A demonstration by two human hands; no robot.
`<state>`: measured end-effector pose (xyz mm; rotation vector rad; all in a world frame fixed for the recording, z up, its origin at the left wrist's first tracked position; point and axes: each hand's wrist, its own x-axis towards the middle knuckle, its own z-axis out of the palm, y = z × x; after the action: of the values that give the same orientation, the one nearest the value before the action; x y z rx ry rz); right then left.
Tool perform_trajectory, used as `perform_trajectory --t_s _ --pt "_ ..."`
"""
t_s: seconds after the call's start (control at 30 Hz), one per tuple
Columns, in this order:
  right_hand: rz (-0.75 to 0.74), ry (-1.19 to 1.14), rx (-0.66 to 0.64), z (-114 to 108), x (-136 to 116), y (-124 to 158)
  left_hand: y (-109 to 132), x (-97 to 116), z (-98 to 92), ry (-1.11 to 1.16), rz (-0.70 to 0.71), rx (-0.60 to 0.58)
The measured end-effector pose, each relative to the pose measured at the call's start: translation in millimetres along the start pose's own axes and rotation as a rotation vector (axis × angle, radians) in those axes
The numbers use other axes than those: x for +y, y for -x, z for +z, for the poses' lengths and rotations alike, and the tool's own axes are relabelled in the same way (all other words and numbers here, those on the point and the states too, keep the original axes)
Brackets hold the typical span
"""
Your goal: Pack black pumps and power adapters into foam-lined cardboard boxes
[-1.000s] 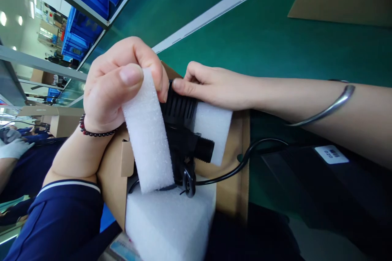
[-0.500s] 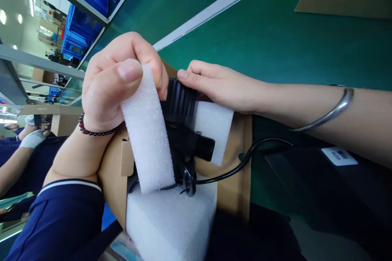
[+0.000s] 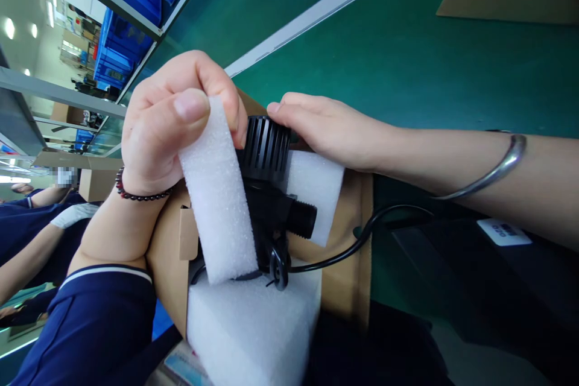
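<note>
Seen from the head camera, a worker's left hand [image 3: 167, 126] pinches a white foam strip [image 3: 217, 193] between thumb and fingers, while the right hand [image 3: 325, 132], fingers pressed together, lies flat on a ribbed black plastic unit [image 3: 266, 157] seated inside a cardboard box [image 3: 348, 277] beside a white foam block [image 3: 253, 325]; its black cable [image 3: 362, 241] curves over the box edge toward a green workbench [image 3: 384, 60], blue storage bins [image 3: 122, 30] beyond
</note>
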<state>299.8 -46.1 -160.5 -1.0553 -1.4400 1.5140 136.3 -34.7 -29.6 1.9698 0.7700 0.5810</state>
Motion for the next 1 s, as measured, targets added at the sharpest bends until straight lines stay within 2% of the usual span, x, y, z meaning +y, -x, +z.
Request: perform_trajectory --t_s 0.1,0.23,0.33,0.47,0.6,0.67,0.77,1.0 --pt "0.031 0.013 0.021 0 0 0 0 1 -5.0 -0.011 -0.026 -0.016" --pt "0.056 -0.015 0.078 0 3 -1 -6 9 -19.6 -0.062 -0.159 -0.171" --pt "0.065 -0.102 0.043 1 4 0 -9 9 -24.8 -0.016 -0.14 -0.24" --pt "0.055 -0.191 -0.039 1 1 1 -9 7 -22.5 0.002 -0.131 -0.151" --pt "0.038 -0.023 -0.053 -2 -4 0 -7 6 -16.8 -0.01 -0.128 -0.179" --pt "0.033 0.049 -0.051 -3 -6 0 -5 4 -10.7 0.011 -0.102 -0.108" --pt "0.034 0.039 -0.065 -5 -8 1 0 2 -0.6 0.069 -0.052 0.018" --pt "0.017 -0.067 -0.022 -2 0 1 1 9 0.8 0.043 -0.179 0.069"
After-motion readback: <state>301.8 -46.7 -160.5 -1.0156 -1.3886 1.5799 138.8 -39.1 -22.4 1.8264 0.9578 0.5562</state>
